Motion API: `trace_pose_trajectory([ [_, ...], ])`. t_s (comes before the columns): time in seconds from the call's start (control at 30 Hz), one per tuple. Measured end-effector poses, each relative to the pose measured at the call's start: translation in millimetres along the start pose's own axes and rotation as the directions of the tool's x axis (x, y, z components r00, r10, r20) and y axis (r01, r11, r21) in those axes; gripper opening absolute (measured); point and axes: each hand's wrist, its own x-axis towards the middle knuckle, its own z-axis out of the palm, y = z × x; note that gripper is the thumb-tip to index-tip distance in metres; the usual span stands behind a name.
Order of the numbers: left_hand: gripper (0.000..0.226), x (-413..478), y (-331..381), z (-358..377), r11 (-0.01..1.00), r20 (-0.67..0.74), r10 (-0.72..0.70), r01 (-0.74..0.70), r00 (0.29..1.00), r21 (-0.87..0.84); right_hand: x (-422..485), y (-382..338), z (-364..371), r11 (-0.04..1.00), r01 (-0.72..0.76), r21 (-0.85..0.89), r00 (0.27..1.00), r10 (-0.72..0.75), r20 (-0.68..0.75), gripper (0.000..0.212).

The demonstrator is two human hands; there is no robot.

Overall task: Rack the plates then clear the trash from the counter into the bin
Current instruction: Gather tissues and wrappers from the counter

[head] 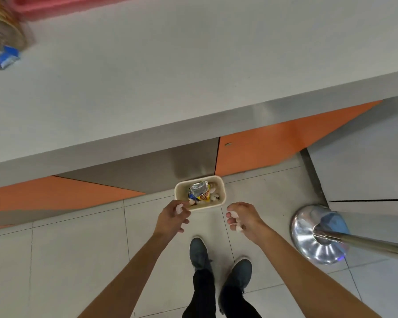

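Observation:
A small cream bin (179,188) stands on the tiled floor against the counter base. Inside it lie a crumpled foil snack wrapper (199,190) and white paper scraps. My left hand (174,215) hovers over the bin's near left corner, its fingers closed on a white crumpled scrap (179,208). My right hand (242,218) is just right of the bin, above the floor, and pinches white crumpled paper (236,222) between its fingers. The grey counter (170,76) fills the upper view.
A bread bag with a blue clip (6,35) lies at the counter's far left, beside a red tray edge (62,5). A chrome stool base with a pole (319,235) stands on the floor at right. My shoes (216,260) are below the bin.

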Motion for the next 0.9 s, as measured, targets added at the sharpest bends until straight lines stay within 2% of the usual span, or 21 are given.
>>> trace_pose_trajectory([
  [0.13, 0.032, 53.6, -31.4, 6.6, 0.989, 0.035, -0.105, 0.108, 0.994, -0.096, 51.7, 25.9, 6.1, 0.998, -0.071, 0.004, 0.998, 0.071, -0.002, 0.011],
  [0.33, 0.055, 123.7, -56.2, 18.2, 0.978, 0.051, -0.159, 0.165, 0.986, -0.131, 99.4, 55.9, 9.8, 0.996, -0.084, -0.032, 0.996, 0.083, -0.038, 0.006],
  [0.47, 0.081, 142.6, -61.9, 20.7, 0.964, 0.069, -0.238, 0.244, 0.969, -0.103, 113.6, 59.0, 13.7, 0.995, -0.095, -0.011, 0.994, 0.094, -0.054, 0.004],
  [0.57, 0.066, 141.7, -67.5, 17.1, 0.963, 0.1, -0.258, 0.264, 0.961, -0.052, 118.9, 55.2, 16.1, 0.997, -0.07, -0.039, 0.996, 0.068, -0.061, 0.003],
  [0.67, 0.024, 135.9, -70.3, 12.8, 0.967, 0.153, -0.251, 0.254, 0.956, -0.003, 122.8, 49.7, 22.3, 0.997, -0.045, -0.06, 0.997, 0.041, -0.067, 0.004],
  [0.7, 0.017, 134.5, -70.0, 11.6, 0.969, 0.16, -0.248, 0.246, 0.955, 0.03, 124.6, 47.7, 24.9, 0.997, -0.033, -0.068, 0.997, 0.029, -0.066, 0.006],
  [0.9, 0.017, 128.7, -68.7, 10.6, 0.982, 0.137, -0.181, 0.172, 0.974, 0.076, 133.6, 37.9, 45.9, 0.986, 0.023, -0.166, 0.997, -0.035, -0.074, 0.015],
])
